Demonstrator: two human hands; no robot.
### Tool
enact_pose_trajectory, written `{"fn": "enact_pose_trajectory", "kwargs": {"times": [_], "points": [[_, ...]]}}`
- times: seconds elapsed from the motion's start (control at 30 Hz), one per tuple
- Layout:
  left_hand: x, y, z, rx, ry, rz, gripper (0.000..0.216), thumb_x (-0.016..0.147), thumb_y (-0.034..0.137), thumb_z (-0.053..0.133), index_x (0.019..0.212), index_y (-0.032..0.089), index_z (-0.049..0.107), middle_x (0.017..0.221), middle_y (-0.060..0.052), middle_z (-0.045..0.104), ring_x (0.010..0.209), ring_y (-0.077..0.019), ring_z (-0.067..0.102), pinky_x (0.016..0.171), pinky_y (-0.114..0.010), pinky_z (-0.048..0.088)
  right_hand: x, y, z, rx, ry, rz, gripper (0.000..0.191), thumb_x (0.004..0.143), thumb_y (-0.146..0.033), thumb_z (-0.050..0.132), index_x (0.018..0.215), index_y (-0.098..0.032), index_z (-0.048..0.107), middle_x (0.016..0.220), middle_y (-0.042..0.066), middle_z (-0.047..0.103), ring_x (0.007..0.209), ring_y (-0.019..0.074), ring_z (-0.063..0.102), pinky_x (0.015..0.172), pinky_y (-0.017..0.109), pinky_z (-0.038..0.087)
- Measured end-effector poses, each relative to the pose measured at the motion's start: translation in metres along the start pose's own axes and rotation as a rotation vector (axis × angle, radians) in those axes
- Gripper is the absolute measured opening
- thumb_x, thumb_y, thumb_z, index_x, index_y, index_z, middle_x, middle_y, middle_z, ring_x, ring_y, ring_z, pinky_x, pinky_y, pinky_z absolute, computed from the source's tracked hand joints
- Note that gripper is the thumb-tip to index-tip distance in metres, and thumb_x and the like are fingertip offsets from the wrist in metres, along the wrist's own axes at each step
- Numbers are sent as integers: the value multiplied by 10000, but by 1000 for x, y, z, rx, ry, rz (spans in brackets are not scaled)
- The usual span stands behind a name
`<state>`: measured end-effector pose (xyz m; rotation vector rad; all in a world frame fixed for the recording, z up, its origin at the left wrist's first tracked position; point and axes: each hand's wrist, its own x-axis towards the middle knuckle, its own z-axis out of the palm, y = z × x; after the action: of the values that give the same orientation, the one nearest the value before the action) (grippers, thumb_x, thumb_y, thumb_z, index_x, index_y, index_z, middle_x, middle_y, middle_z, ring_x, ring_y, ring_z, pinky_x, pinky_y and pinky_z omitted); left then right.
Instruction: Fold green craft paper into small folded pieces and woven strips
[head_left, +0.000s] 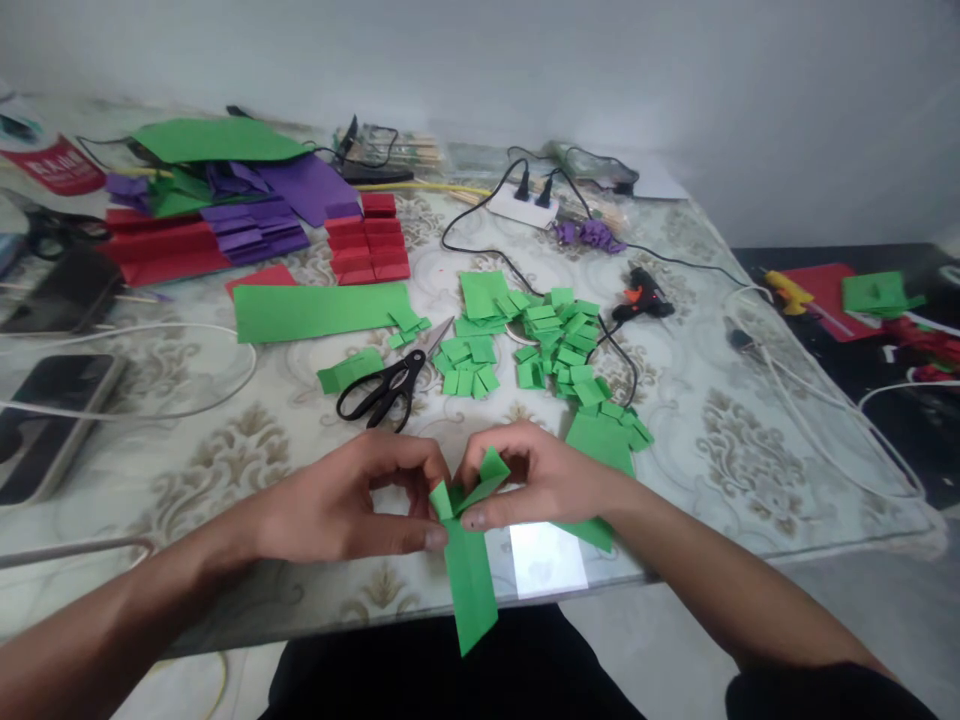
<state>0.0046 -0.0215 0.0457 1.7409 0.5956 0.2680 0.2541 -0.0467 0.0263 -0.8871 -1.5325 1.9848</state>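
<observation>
Head view: both hands meet just above the near edge of the desk (750, 470), working one folded green paper strip (469, 580). The left hand (352, 505) pinches the strip's upper end between thumb and fingertips, on the left side of the fold. The right hand (536, 480) pinches the opposite flap, its fingers curled around a small raised green tip. The strip's long tail hangs down past the desk's near edge, over the person's lap. The step in hand looks like creasing or pleating the top of this strip into a small folded piece, like those already lying further back. The next move seems to call for a firm, even press along the fold while the other hand keeps the strip from twisting.

Just beyond the hands, black-handled scissors (382, 388) lie closed near the middle of the desk. To their right sits a scatter of small folded green pieces (555, 345), and a larger green sheet (600, 440) lies just beside the right wrist. A long green strip (319, 310) lies left of centre. A black glue gun (641, 298) rests toward the right edge, and stacks of red and purple paper (247, 235) fill the far left corner.
</observation>
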Motion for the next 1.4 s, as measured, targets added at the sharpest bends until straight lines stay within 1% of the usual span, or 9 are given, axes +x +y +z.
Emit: {"fn": "enact_pose_trajectory", "kwargs": {"times": [0.1, 0.2, 0.33, 0.47, 0.63, 0.87, 1.07, 1.23, 1.4], "points": [[-2, 1, 1, 214, 132, 117, 117, 909, 225, 738, 935, 197, 628, 851, -4, 721, 759, -159, 697, 701, -251, 538, -1, 2, 1, -158, 140, -153, 191, 789, -276, 862, 838, -172, 710, 783, 10, 728, 691, 135, 671, 618, 239, 549], [-5, 0, 2, 404, 224, 263, 102, 951, 144, 652, 1016, 212, 612, 960, -37, 733, 828, -172, 722, 738, -263, 562, -2, 4, 4, -375, 274, -383, 46, 832, -166, 767, 847, -195, 733, 823, 37, 775, 722, 162, 716, 671, 272, 590], [-6, -5, 3, 607, 305, 416, 194, 965, 90, 606, 1117, 210, 593, 1045, -69, 725, 880, -180, 735, 757, -263, 579, -3, 4, 7, -616, 348, -585, 102, 872, -120, 690, 878, -217, 721, 916, 63, 803, 784, 181, 755, 718, 291, 622], [-7, -8, 4, 710, 339, 444, 190, 979, 99, 593, 1134, 208, 586, 1058, -78, 732, 881, -190, 745, 743, -272, 590, -3, 7, 9, -659, 365, -651, 72, 877, -147, 733, 924, -198, 714, 956, 88, 802, 818, 193, 774, 735, 292, 642], [-7, -4, 5, 660, 354, 416, 203, 979, 100, 592, 1145, 216, 589, 1056, -70, 740, 905, -184, 759, 773, -265, 611, -2, 8, 10, -665, 422, -701, 86, 883, -158, 758, 955, -202, 743, 975, 86, 819, 855, 207, 793, 758, 299, 664], [-7, -11, 8, 576, 397, 398, 176, 987, 84, 618, 1114, 206, 604, 1066, -66, 745, 943, -165, 762, 822, -238, 609, -3, 6, 13, -664, 474, -634, 90, 859, -124, 767, 920, -183, 737, 911, 80, 830, 780, 198, 798, 732, 288, 655], [-8, -21, 12, 641, 538, 408, 191, 953, 154, 719, 1117, 207, 636, 948, -24, 782, 761, -153, 766, 666, -225, 593, -3, 10, 14, -721, 586, -670, 253, 857, -230, 848, 1059, -199, 699, 864, 22, 809, 661, 131, 758, 619, 196, 609], [-7, -16, 12, 661, 574, 400, 172, 990, 158, 669, 1153, 205, 640, 967, -25, 798, 780, -152, 781, 717, -226, 617, -3, 9, 14, -742, 582, -699, 239, 862, -127, 810, 1074, -194, 722, 927, 43, 835, 734, 146, 793, 692, 206, 637], [-7, -11, 11, 659, 545, 454, 202, 997, 91, 611, 1157, 203, 663, 992, -35, 776, 854, -158, 777, 761, -240, 619, -1, 8, 13, -727, 523, -760, 222, 892, -25, 713, 1044, -184, 743, 934, 69, 836, 834, 185, 810, 757, 269, 663]]}}
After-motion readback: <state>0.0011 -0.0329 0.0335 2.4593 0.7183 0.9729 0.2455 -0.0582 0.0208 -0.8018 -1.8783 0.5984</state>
